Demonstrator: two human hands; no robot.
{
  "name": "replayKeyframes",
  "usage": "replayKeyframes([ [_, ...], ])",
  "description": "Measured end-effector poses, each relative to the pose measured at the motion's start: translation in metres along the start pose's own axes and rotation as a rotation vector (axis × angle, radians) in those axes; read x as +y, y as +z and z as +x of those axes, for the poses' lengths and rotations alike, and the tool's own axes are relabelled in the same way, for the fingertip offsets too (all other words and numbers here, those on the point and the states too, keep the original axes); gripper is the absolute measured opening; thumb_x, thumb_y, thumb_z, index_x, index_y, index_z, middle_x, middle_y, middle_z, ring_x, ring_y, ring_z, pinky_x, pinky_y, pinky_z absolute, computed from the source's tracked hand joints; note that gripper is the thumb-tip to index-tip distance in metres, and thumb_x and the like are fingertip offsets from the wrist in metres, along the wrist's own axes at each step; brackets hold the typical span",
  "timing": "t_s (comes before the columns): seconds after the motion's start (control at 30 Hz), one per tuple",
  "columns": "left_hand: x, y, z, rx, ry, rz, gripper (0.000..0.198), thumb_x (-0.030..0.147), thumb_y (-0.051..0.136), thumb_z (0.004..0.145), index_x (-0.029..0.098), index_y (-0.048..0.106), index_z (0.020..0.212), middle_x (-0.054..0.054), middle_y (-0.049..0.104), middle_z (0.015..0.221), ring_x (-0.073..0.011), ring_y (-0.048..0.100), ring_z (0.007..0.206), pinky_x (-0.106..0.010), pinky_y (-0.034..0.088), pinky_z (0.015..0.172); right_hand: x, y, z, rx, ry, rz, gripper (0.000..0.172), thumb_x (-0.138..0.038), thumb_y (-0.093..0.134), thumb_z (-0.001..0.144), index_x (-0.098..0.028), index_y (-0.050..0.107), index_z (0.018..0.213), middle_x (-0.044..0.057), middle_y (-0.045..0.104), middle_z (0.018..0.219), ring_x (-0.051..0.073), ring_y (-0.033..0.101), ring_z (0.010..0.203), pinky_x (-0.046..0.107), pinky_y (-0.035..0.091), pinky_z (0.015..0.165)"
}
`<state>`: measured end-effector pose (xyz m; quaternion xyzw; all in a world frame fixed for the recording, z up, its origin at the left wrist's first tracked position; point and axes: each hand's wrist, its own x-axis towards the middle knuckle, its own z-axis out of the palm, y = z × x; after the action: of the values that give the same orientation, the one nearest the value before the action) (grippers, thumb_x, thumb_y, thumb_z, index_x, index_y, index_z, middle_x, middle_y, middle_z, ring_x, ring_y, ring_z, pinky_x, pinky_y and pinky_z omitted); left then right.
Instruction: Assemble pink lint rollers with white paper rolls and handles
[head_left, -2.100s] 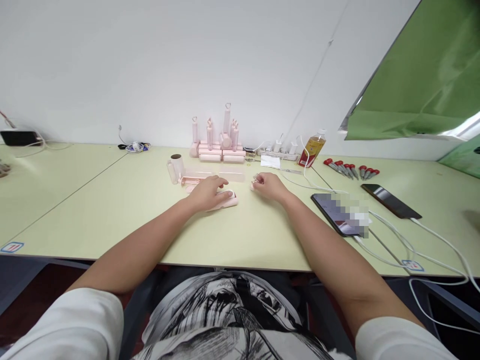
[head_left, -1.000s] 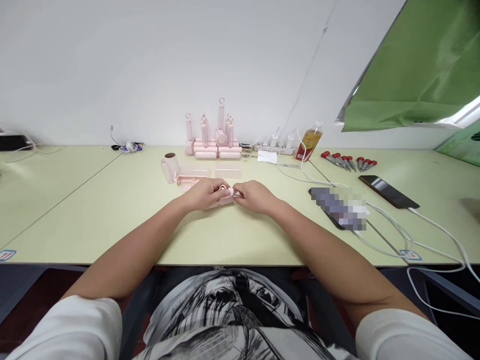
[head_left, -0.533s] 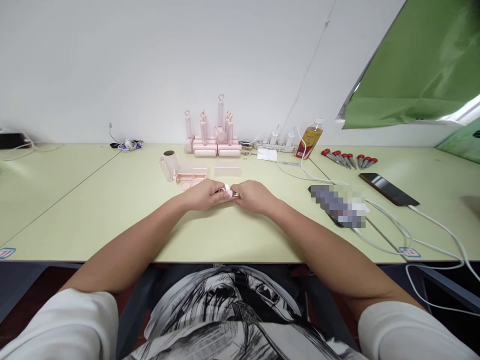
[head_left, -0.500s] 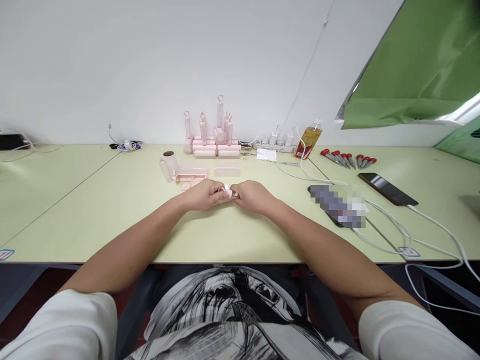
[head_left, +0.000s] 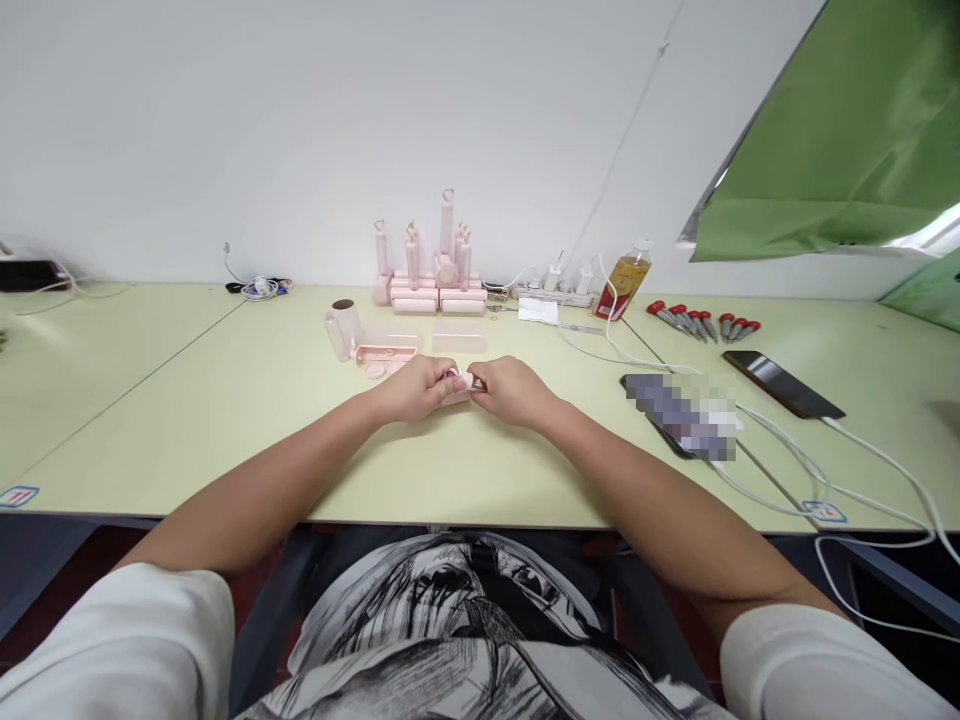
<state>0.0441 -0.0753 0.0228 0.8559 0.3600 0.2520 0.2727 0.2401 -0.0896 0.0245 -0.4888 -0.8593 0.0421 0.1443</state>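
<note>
The right hand (head_left: 511, 388), well apart from the left hand (head_left: 418, 388) two seconds ago, now meets it over one pink piece (head_left: 454, 398) on the worktop (head_left: 457, 470). The left hand is clamped on that piece, hiding most of it; the right pinches a small part (head_left: 478, 384), largely covered, against its 3 o'clock end. From the hands, at 10 o'clock stands one cardboard tube (head_left: 346, 320), with one pink tray (head_left: 385, 355) nearer. Around 12 lie two clear covers (head_left: 459, 338), then clustered pink rollers (head_left: 439, 300). One bottle (head_left: 625, 281) leans at 2; two phones (head_left: 780, 383) lie around 3.
</note>
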Motion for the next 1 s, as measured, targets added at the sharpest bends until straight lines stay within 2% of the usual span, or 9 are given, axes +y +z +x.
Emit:
replayKeyframes([
  [0.1,0.001,-0.001,-0.001,-0.002,0.065,0.05,0.036,0.049,0.05,0.089,0.02,0.05,0.068,0.0,0.052,0.059,-0.0138,0.044,0.055,-0.026,0.03,0.055,0.002,-0.002,-0.001,-0.037,-0.005,0.168,0.015,-0.017,0.055,0.077,-0.019,0.051,0.063,-0.002,0.053,0.06,0.012,0.043,0.057,0.027,0.024,0.056],
  [0.27,0.001,-0.01,0.0,-0.035,0.139,0.14,0.036,0.053,0.05,0.091,0.019,0.061,0.08,-0.002,0.061,0.07,-0.0154,0.051,0.062,-0.027,0.033,0.06,0.004,-0.009,-0.003,-0.252,-0.038,0.658,0.019,-0.024,0.062,0.073,-0.019,0.048,0.062,-0.007,0.037,0.055,0.008,0.034,0.052,0.024,0.025,0.052],
  [0.4,-0.004,-0.017,0.003,0.11,0.12,0.186,0.047,0.057,0.053,0.088,0.019,0.063,0.113,-0.01,0.066,0.101,-0.0219,0.059,0.088,-0.029,0.042,0.074,0.005,-0.014,0.002,0.096,0.166,0.934,0.025,-0.036,0.066,0.075,-0.019,0.051,0.064,-0.005,0.047,0.054,0.009,0.042,0.048,0.024,0.033,0.048],
  [0.5,-0.009,-0.014,0.002,0.068,-0.003,0.273,0.056,0.056,0.059,0.083,0.019,0.059,0.126,-0.013,0.064,0.115,-0.0285,0.06,0.1,-0.034,0.043,0.081,0.016,-0.016,0.007,0.395,0.321,1.008,0.035,-0.047,0.065,0.078,-0.019,0.053,0.062,-0.001,0.052,0.054,0.011,0.047,0.049,0.024,0.037,0.047],
  [0.6,-0.014,-0.004,0.002,-0.065,-0.163,0.377,0.058,0.056,0.07,0.072,0.021,0.063,0.117,-0.013,0.067,0.103,-0.0315,0.063,0.09,-0.034,0.043,0.074,0.027,-0.014,0.01,0.428,0.397,1.08,0.054,-0.07,0.054,0.081,-0.02,0.055,0.064,-0.002,0.044,0.046,0.011,0.042,0.041,0.025,0.033,0.039],
  [0.67,-0.017,0.001,0.003,-0.048,-0.278,0.389,0.054,0.055,0.075,0.066,0.021,0.064,0.106,-0.011,0.068,0.091,-0.0303,0.063,0.082,-0.032,0.042,0.068,0.028,-0.011,0.01,0.362,0.383,1.161,0.063,-0.081,0.048,0.078,-0.02,0.056,0.067,-0.004,0.039,0.041,0.011,0.037,0.035,0.025,0.03,0.035],
  [0.8,-0.02,0.0,0.008,0.135,-0.475,-0.019,0.052,0.051,0.082,0.058,0.019,0.062,0.094,-0.008,0.067,0.083,-0.0233,0.061,0.07,-0.028,0.039,0.057,0.022,-0.003,0.007,0.329,0.213,1.286,0.066,-0.084,0.057,0.07,-0.019,0.061,0.08,-0.004,0.049,0.049,0.009,0.04,0.035,0.026,0.037,0.036],
  [0.93,-0.017,-0.01,0.012,0.138,-0.426,-0.792,0.054,0.053,0.082,0.061,0.018,0.057,0.094,-0.002,0.063,0.078,-0.0151,0.059,0.06,-0.027,0.044,0.053,0.018,0.0,0.004,0.337,0.08,1.327,0.061,-0.074,0.07,0.066,-0.019,0.063,0.091,0.0,0.066,0.067,0.01,0.05,0.041,0.028,0.046,0.042],
  [1.0,-0.014,-0.012,0.012,0.148,-0.374,-1.009,0.054,0.055,0.081,0.063,0.018,0.054,0.092,0.0,0.061,0.074,-0.0136,0.058,0.056,-0.028,0.047,0.052,0.016,0.0,0.003,0.337,0.068,1.327,0.059,-0.071,0.073,0.065,-0.019,0.065,0.091,0.001,0.067,0.067,0.011,0.053,0.043,0.028,0.048,0.043],
])
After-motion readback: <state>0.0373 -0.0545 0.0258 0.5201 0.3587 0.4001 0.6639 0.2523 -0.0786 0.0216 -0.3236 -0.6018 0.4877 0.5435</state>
